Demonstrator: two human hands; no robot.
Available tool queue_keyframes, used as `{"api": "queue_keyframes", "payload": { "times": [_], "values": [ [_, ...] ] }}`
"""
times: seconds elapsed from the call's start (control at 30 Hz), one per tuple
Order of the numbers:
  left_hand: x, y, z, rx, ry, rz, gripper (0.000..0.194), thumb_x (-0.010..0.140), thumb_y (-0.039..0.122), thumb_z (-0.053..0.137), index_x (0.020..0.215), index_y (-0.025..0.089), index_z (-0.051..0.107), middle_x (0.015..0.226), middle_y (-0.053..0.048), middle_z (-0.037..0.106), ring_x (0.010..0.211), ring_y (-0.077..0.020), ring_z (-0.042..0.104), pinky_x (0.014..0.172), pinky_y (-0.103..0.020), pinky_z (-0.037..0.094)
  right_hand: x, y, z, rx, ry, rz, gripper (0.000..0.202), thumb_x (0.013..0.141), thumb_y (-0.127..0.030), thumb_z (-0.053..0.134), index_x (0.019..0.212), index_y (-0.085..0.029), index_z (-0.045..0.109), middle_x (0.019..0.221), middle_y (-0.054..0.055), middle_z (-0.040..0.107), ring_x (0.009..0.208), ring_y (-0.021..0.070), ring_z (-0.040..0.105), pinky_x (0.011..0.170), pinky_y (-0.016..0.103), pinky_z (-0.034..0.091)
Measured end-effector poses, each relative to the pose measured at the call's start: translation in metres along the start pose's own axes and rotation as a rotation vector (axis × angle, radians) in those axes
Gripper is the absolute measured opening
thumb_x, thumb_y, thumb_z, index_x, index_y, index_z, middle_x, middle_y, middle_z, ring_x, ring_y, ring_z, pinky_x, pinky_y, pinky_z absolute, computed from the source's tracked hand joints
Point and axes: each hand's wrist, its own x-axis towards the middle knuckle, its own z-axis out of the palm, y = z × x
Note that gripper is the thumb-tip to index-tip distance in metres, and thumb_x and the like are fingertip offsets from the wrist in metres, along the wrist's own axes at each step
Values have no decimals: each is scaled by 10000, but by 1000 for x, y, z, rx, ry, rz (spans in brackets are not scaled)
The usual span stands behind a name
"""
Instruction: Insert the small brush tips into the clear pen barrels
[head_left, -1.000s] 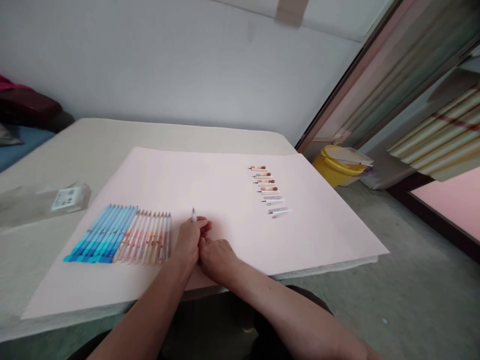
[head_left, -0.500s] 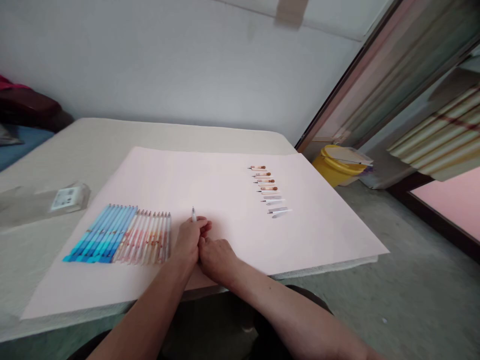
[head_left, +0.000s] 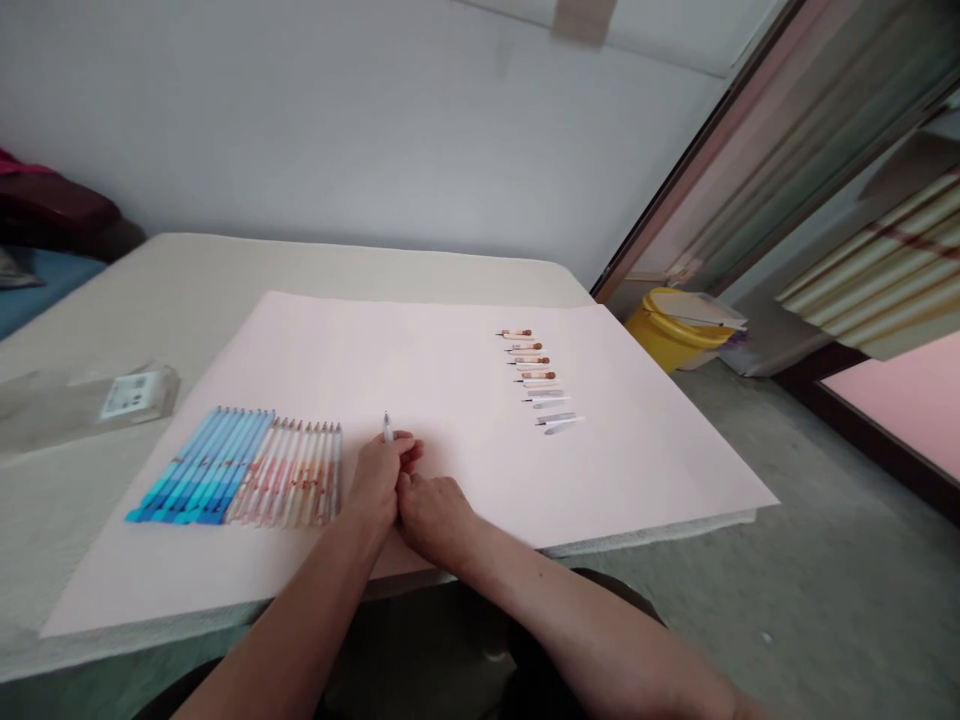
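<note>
A pen with a clear barrel points tip-up and away from me, its lower part hidden in my fingers. My left hand is closed round it, with the thumb along its side. Against the left hand's heel side, my right hand is curled shut where the pen's rear end would be; what its fingers hold is hidden. To the left lie a row of blue pens and a row of clear pens with pink and orange prints, side by side with tips away from me.
A pink sheet covers much of the cream table. Toward its right lie small sets of pen parts: brown-topped pieces with thin refills, and greyish-white pieces. A clear plastic bag with a white label lies left. A yellow bucket stands beyond.
</note>
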Motion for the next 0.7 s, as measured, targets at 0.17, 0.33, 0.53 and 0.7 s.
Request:
{"api": "queue_keyframes", "payload": {
  "times": [0.17, 0.33, 0.53, 0.7],
  "values": [
    [1, -1, 0, 2, 1, -1, 178, 608, 124, 618, 781, 138, 576, 659, -50, 639, 596, -123, 602, 541, -224, 385, 0, -1, -1, -8, -10, 16, 206, 849, -183, 391, 1005, -95, 493, 849, 151, 631, 733, 252, 638, 588, 375, 499],
    [0, 0, 0, -1, 7, -4, 175, 612, 115, 615, 780, 132, 570, 654, -50, 637, 578, -117, 596, 534, -218, 386, 0, 0, 0, -3, -8, 7, 203, 838, -165, 396, 1001, -93, 495, 854, 152, 629, 720, 251, 639, 582, 367, 501],
    [-1, 0, 1, -5, 13, -6, 168, 626, 109, 609, 785, 140, 565, 670, -54, 641, 591, -120, 600, 528, -214, 389, 1, -1, 2, -13, 1, 9, 205, 839, -175, 391, 988, -91, 504, 836, 144, 630, 700, 265, 637, 558, 385, 497],
    [-2, 1, 1, -15, 13, -4, 150, 629, 96, 604, 770, 134, 566, 668, -54, 635, 603, -119, 603, 540, -213, 396, 1, -1, 2, -4, 12, 12, 205, 829, -161, 393, 988, -92, 502, 839, 137, 638, 700, 261, 638, 563, 384, 495]
  ]
}}
